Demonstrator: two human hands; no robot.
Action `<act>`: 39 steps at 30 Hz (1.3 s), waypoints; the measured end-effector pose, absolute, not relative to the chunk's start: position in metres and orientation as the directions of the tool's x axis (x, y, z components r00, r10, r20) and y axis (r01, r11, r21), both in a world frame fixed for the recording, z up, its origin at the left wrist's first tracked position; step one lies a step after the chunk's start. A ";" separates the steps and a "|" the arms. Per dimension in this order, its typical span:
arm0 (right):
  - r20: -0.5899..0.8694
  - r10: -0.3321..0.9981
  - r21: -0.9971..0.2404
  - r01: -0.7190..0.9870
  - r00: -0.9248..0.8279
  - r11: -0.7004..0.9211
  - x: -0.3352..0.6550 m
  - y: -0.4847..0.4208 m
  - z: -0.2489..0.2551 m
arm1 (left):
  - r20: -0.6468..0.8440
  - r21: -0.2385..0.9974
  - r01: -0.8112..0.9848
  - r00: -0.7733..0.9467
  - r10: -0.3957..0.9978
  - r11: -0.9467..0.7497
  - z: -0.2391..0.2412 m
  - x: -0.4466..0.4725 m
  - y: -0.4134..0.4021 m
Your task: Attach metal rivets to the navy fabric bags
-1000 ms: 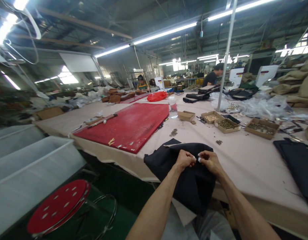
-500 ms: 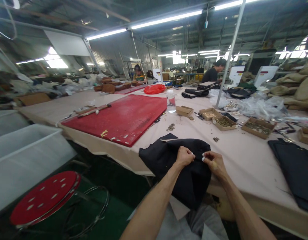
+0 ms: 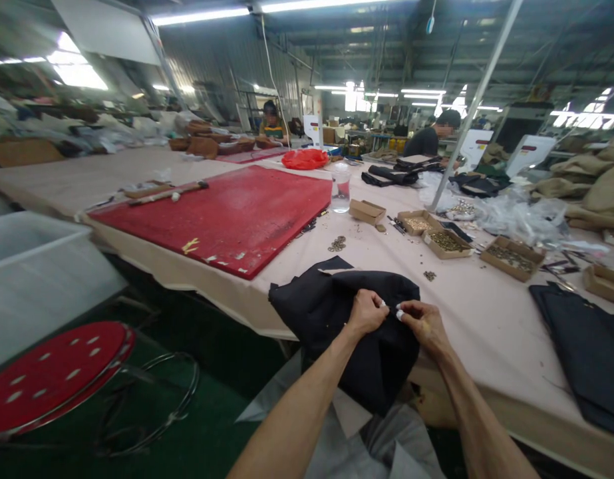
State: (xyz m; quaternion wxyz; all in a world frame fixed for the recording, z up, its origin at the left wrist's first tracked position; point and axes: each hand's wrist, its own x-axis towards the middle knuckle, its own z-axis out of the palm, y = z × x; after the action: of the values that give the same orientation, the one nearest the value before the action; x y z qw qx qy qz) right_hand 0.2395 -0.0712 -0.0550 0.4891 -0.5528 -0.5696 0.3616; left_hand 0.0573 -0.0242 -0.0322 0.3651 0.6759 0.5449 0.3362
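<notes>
A piece of black fabric (image 3: 307,299) drapes over the table's front edge and hangs down over my lap. My left hand (image 3: 369,311) is closed in a pinch on the fabric, near its middle. Just to the right, my right hand (image 3: 422,322) has its thumb and forefinger pinched together at the same part of the cloth. White wrappings cover fingertips on both hands. A small gap separates the two sets of fingertips. Anything tiny between them is too small to make out.
Beyond the fabric lie loose metal pieces (image 3: 337,243) and open cardboard boxes of small fittings (image 3: 446,243). A red board (image 3: 227,213) lies left, with a hammer (image 3: 169,193) on it. Black panels (image 3: 581,346) are at right. A red stool (image 3: 57,372) stands lower left. Two people sit farther back.
My right hand has moved slightly left, closer to my left hand. The camera view has tilted down a little, so the table and stool appear shifted.
</notes>
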 end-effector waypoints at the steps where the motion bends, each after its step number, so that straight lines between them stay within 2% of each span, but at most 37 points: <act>1: 0.160 0.983 -0.954 0.268 0.084 0.133 0.238 -0.071 -0.056 | 0.065 0.855 0.498 0.171 0.983 -0.143 -0.033 0.057 -0.024; 5: 0.176 0.980 -0.951 0.273 0.093 0.145 0.234 -0.070 -0.063 | 0.108 0.833 0.527 0.141 0.984 -0.167 -0.035 0.058 -0.026; 12: 0.275 0.954 -0.888 0.412 0.122 0.204 0.225 -0.072 -0.065 | 0.225 0.761 0.593 0.138 0.964 -0.263 -0.042 0.061 -0.032; 16: 0.297 0.952 -0.861 0.453 0.079 0.231 0.219 -0.075 -0.063 | 0.211 0.777 0.561 0.194 0.958 -0.285 -0.041 0.058 -0.033; 20: 0.299 0.952 -0.874 0.420 0.065 0.246 0.216 -0.077 -0.060 | 0.171 0.813 0.514 0.240 0.956 -0.274 -0.037 0.053 -0.031; 27: 0.245 0.941 -0.954 0.112 -0.235 0.276 0.229 -0.081 -0.037 | -0.035 0.941 0.329 0.322 0.946 -0.078 -0.042 0.048 -0.021; 33: 0.150 0.961 -0.953 0.225 -0.233 0.204 0.236 -0.067 -0.034 | -0.047 0.951 0.303 0.336 0.941 -0.061 -0.048 0.048 -0.018; 39: 0.003 0.961 -0.980 0.192 -0.277 0.058 0.241 -0.055 -0.037 | -0.066 0.962 0.272 0.364 0.929 -0.038 -0.046 0.048 -0.016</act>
State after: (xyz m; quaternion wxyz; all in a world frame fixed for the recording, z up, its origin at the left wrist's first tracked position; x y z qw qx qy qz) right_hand 0.2407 -0.0545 -0.0369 0.3809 -0.4650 -0.6196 0.5048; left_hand 0.0480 -0.0164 -0.0463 0.5146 0.6459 0.4648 0.3194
